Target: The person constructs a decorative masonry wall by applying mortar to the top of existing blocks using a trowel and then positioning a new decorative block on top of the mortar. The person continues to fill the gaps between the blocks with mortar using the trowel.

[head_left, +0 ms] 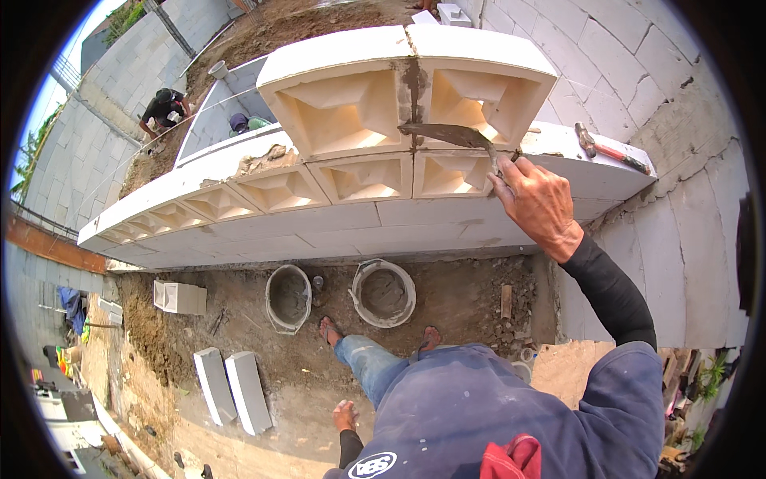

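My right hand [538,203] is closed round the handle of a pointing trowel [447,134]. The blade points left, its tip at the grey mortar joint [414,80] between two cream vent blocks, the left one [339,108] and the right one [485,96]. Both stand on a lower row of vent blocks [361,180], set in a white block wall [335,227]. Low beside my body hangs my left hand [345,417], its fingers loosely apart with nothing seen in them.
A hammer [610,149] lies on the wall top to the right. Below stand two mortar buckets, one left [272,311] and one right [411,291]. Two white blocks [231,391] and a vent block [179,298] lie on the ground. Beyond the wall, two people [164,110] crouch.
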`<action>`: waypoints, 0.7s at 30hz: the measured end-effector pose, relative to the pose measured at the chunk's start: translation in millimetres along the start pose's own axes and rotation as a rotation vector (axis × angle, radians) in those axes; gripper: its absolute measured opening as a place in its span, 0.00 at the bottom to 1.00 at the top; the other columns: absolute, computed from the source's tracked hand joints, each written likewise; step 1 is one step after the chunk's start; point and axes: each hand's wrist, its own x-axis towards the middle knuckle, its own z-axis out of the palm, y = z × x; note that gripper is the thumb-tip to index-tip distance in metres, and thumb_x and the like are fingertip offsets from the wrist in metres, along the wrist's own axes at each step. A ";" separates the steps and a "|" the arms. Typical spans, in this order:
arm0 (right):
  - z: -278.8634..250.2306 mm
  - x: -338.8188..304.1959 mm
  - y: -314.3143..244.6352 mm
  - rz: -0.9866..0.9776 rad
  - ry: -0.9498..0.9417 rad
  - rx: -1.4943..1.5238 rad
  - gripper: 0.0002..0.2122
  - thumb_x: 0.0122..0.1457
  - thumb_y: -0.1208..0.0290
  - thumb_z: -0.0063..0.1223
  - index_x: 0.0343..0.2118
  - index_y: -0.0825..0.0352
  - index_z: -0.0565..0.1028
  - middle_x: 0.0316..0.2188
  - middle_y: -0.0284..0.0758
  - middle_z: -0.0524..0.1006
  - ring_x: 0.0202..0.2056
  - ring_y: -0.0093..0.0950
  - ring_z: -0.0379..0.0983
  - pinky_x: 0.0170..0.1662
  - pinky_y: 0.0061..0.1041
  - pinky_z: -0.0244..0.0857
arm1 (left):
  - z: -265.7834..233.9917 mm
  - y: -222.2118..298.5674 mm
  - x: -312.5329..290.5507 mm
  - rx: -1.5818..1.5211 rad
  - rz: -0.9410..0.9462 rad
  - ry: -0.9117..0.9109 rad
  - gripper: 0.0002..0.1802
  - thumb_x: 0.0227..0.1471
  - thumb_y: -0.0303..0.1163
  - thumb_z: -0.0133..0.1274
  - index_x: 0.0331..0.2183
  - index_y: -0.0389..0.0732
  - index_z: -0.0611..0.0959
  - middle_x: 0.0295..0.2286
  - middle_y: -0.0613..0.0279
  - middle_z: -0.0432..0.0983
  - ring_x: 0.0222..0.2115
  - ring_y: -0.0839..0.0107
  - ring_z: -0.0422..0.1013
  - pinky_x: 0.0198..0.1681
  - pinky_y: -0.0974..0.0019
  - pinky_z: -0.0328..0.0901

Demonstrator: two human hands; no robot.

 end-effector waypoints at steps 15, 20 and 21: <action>11.2 -12.1 4.3 0.017 -0.040 0.071 0.12 0.61 0.64 0.64 0.41 0.67 0.80 0.28 0.38 0.80 0.27 0.37 0.79 0.30 0.34 0.74 | -5.6 7.1 4.0 0.010 -0.027 -0.081 0.28 0.57 0.27 0.59 0.59 0.37 0.76 0.40 0.53 0.83 0.32 0.57 0.82 0.37 0.55 0.79; 22.3 -10.5 3.2 0.129 -0.185 0.436 0.12 0.64 0.65 0.59 0.35 0.72 0.81 0.23 0.45 0.78 0.26 0.48 0.76 0.31 0.42 0.70 | -5.7 -0.1 11.1 0.017 -0.051 -0.108 0.27 0.57 0.32 0.60 0.58 0.38 0.77 0.42 0.54 0.82 0.31 0.59 0.81 0.36 0.55 0.77; 23.1 -5.5 1.9 0.142 -0.150 0.499 0.12 0.64 0.66 0.59 0.36 0.73 0.81 0.23 0.46 0.79 0.25 0.48 0.76 0.31 0.41 0.70 | -4.5 -0.5 10.3 0.013 -0.056 -0.089 0.28 0.56 0.32 0.61 0.58 0.39 0.77 0.42 0.54 0.82 0.31 0.60 0.81 0.35 0.55 0.77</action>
